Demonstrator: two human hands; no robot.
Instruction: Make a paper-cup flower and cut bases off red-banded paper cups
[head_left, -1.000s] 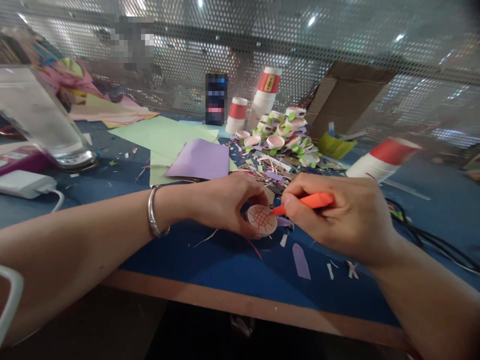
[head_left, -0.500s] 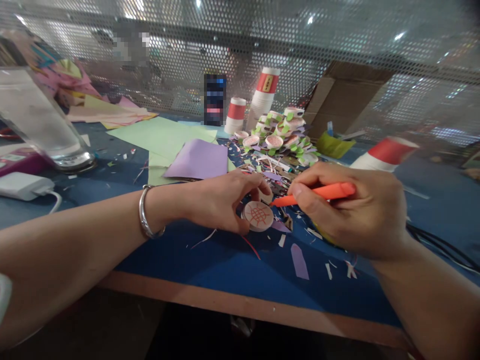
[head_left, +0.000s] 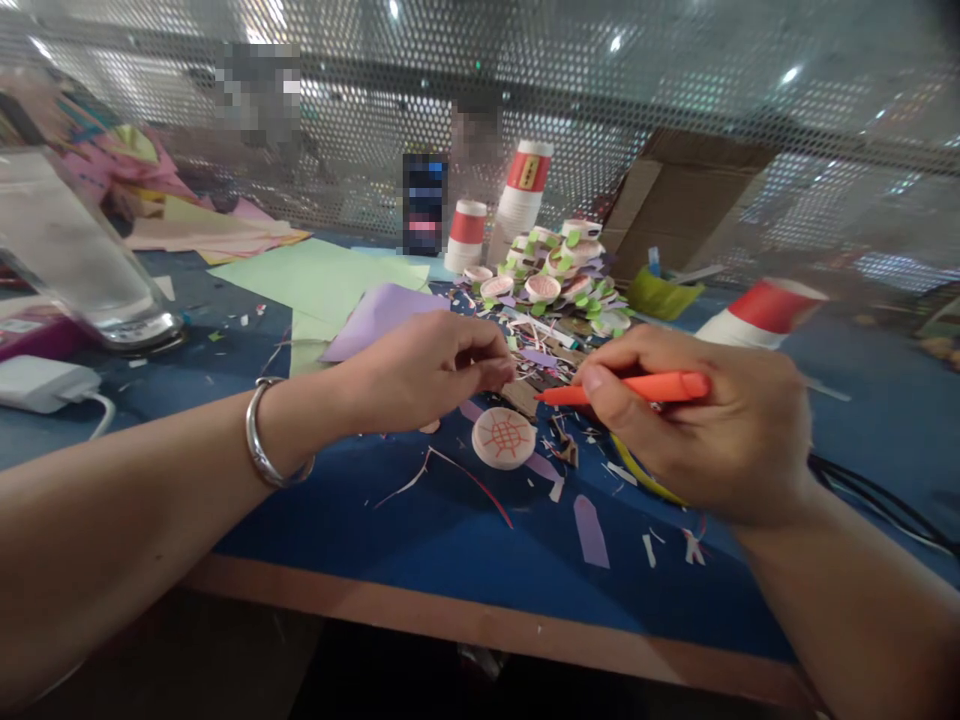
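Observation:
A cut-off paper cup bottom [head_left: 503,438], round and white, lies on the blue tabletop with an orange grid and short rays drawn on its face. My left hand [head_left: 442,365], a silver bangle at its wrist, hovers just above and left of it, apart from it. Its fingers are curled in, with thumb and forefinger tips together and nothing visible between them. In my right hand [head_left: 697,430] is an orange marker [head_left: 652,388], gripped like a pen. The marker's tip points left, a little above and right of the cup bottom, not touching it.
Behind stand a pile of decorated cup bottoms [head_left: 555,265], stacked paper cups [head_left: 517,205] and a cardboard box [head_left: 682,200]. Paper scraps [head_left: 592,530] litter the table. At left are a glass of water [head_left: 82,250], green paper [head_left: 322,280] and a white charger [head_left: 49,383].
My left hand has let go of the cup bottom and lifted up and left from it, its fingers closing. My right hand still holds the marker, nearly unmoved.

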